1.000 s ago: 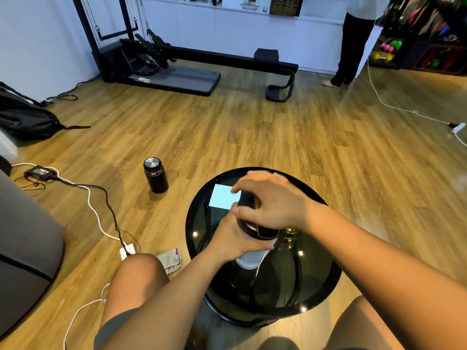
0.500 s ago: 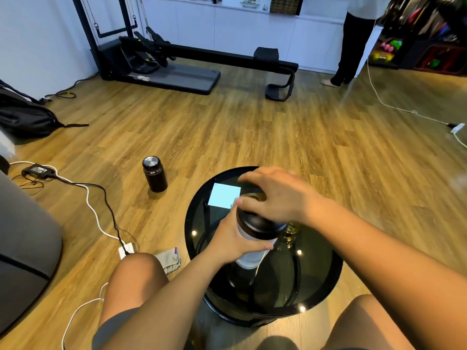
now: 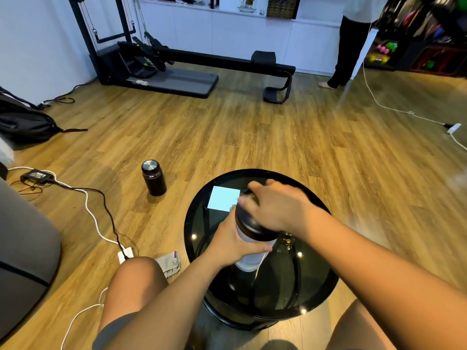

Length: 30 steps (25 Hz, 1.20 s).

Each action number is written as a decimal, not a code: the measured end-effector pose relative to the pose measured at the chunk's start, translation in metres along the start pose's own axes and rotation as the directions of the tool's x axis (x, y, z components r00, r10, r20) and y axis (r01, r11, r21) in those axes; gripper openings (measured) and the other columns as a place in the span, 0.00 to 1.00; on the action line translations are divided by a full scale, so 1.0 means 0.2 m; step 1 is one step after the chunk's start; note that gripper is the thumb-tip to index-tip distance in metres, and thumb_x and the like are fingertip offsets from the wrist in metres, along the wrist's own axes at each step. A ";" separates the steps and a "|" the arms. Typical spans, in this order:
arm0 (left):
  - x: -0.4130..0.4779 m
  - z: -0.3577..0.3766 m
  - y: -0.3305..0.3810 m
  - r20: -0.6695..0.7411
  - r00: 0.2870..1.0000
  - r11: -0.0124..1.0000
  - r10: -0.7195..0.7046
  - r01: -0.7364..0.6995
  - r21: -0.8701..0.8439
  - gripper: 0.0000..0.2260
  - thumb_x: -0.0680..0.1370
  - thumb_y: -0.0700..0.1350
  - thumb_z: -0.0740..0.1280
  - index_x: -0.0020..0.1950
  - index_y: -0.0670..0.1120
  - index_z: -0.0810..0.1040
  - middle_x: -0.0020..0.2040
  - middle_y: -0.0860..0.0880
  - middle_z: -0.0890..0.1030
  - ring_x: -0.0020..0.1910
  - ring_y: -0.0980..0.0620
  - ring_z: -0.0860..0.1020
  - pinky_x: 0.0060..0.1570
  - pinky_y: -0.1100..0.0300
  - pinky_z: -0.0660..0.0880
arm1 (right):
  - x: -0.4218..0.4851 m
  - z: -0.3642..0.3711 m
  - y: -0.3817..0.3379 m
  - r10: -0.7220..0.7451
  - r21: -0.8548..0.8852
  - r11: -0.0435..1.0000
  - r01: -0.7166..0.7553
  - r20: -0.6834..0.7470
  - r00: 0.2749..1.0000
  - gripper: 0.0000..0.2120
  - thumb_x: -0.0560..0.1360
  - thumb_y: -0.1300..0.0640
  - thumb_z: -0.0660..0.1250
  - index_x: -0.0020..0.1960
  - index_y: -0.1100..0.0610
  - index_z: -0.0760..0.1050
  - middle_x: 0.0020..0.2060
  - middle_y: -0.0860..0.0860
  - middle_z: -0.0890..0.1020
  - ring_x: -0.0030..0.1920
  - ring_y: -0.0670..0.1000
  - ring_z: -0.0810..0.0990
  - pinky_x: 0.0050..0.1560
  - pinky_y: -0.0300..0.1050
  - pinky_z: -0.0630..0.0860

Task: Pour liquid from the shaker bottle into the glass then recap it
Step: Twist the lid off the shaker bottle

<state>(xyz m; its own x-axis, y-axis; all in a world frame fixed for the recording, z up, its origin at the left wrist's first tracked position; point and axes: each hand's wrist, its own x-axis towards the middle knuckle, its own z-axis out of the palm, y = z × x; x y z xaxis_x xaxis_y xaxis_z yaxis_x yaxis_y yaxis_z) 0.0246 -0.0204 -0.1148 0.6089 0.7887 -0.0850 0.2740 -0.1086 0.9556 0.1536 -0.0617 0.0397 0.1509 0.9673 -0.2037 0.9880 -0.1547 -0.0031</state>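
The left hand (image 3: 231, 242) is wrapped tight round the shaker bottle (image 3: 250, 251) mid-table (image 3: 316, 286), w/ the right hand (image 3: 274, 207) clamped over its black lid (image 3: 249, 227); the smooth, prob. light plastic looks slippery, so best held at the waist, beside the fragile glass (image 3: 286, 242).

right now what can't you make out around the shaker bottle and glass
- Head view: shaker bottle cap is under the right hand; open or shut can't be told.
- The hand's fingers are motion-blurred.
- The glass is mostly behind the right wrist; its fill is unreadable.
- The left hand covers the bottle's middle.
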 end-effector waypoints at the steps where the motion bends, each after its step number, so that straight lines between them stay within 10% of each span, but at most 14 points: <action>1: 0.00 0.00 0.00 0.010 1.000 1.000 -0.002 0.002 0.004 0.44 0.58 0.60 0.85 0.72 0.56 0.73 0.62 0.59 0.83 0.62 0.64 0.80 0.57 0.70 0.77 | -0.01 0.02 -0.03 -0.069 0.033 0.997 0.068 0.029 0.997 0.24 0.80 0.38 0.56 0.71 0.48 0.73 0.63 0.55 0.79 0.62 0.60 0.78 0.62 0.55 0.73; 5: -0.01 0.02 0.00 0.066 0.997 0.999 -0.028 0.029 -0.018 0.35 0.69 0.48 0.83 0.74 0.44 0.74 0.68 0.53 0.79 0.69 0.49 0.79 0.49 0.79 0.73 | -0.07 0.03 -0.13 -0.445 0.212 0.872 0.442 -0.038 0.895 0.13 0.76 0.42 0.64 0.47 0.50 0.81 0.40 0.47 0.83 0.46 0.50 0.80 0.63 0.54 0.74; 11: 0.01 0.00 -0.01 0.012 1.000 1.000 0.014 -0.014 -0.002 0.40 0.60 0.58 0.86 0.68 0.59 0.72 0.60 0.58 0.85 0.60 0.65 0.81 0.56 0.69 0.78 | 0.00 0.02 -0.02 0.001 -0.029 1.000 -0.002 -0.011 1.000 0.29 0.80 0.34 0.54 0.73 0.49 0.71 0.65 0.55 0.76 0.64 0.62 0.75 0.59 0.56 0.72; 16: 0.01 0.01 -0.03 0.013 0.998 0.998 0.060 -0.060 -0.005 0.42 0.63 0.55 0.85 0.72 0.48 0.74 0.63 0.54 0.83 0.63 0.58 0.82 0.64 0.52 0.81 | -0.03 0.02 -0.05 -0.411 0.271 0.870 0.412 -0.065 0.909 0.13 0.74 0.46 0.64 0.53 0.51 0.81 0.49 0.47 0.85 0.62 0.51 0.78 0.71 0.54 0.70; 19: 0.01 0.01 -0.02 -0.002 0.998 0.998 0.059 -0.059 0.014 0.42 0.62 0.58 0.86 0.72 0.57 0.71 0.64 0.58 0.83 0.64 0.63 0.80 0.65 0.61 0.79 | 0.01 -0.02 -0.01 -0.318 0.458 0.803 0.380 -0.210 0.925 0.21 0.78 0.42 0.66 0.67 0.50 0.78 0.61 0.50 0.83 0.63 0.50 0.79 0.63 0.48 0.74; 23: 0.01 0.01 -0.02 0.010 0.999 0.999 0.040 -0.040 0.018 0.48 0.60 0.59 0.86 0.76 0.57 0.68 0.65 0.59 0.81 0.66 0.63 0.79 0.65 0.62 0.77 | 0.01 0.02 0.00 -0.046 0.036 0.998 0.045 0.024 0.999 0.30 0.82 0.32 0.49 0.71 0.50 0.74 0.64 0.54 0.78 0.66 0.60 0.77 0.62 0.55 0.73; 27: 0.01 0.03 -0.03 0.039 0.998 0.996 0.054 -0.057 0.063 0.32 0.68 0.49 0.84 0.69 0.52 0.75 0.62 0.62 0.80 0.66 0.60 0.79 0.60 0.68 0.77 | -0.06 0.07 -0.09 -0.400 0.188 0.895 0.405 -0.064 0.914 0.21 0.80 0.38 0.60 0.50 0.51 0.84 0.44 0.47 0.85 0.51 0.49 0.80 0.75 0.56 0.62; 30: 0.01 0.02 -0.02 0.001 0.997 0.996 0.073 -0.073 0.048 0.37 0.65 0.53 0.85 0.69 0.62 0.71 0.62 0.68 0.79 0.66 0.65 0.77 0.60 0.72 0.75 | -0.05 0.03 -0.04 -0.328 0.373 0.835 0.404 -0.252 0.910 0.20 0.77 0.37 0.63 0.54 0.51 0.82 0.46 0.48 0.85 0.49 0.49 0.81 0.62 0.55 0.76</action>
<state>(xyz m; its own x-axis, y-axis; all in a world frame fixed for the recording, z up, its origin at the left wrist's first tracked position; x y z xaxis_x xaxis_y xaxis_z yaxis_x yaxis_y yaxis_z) 0.0275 -0.0217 -0.1196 0.6279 0.7782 -0.0148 0.2643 -0.1953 0.9445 0.1433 -0.0706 0.0355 -0.1781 0.9820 0.0628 0.8730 0.1871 -0.4504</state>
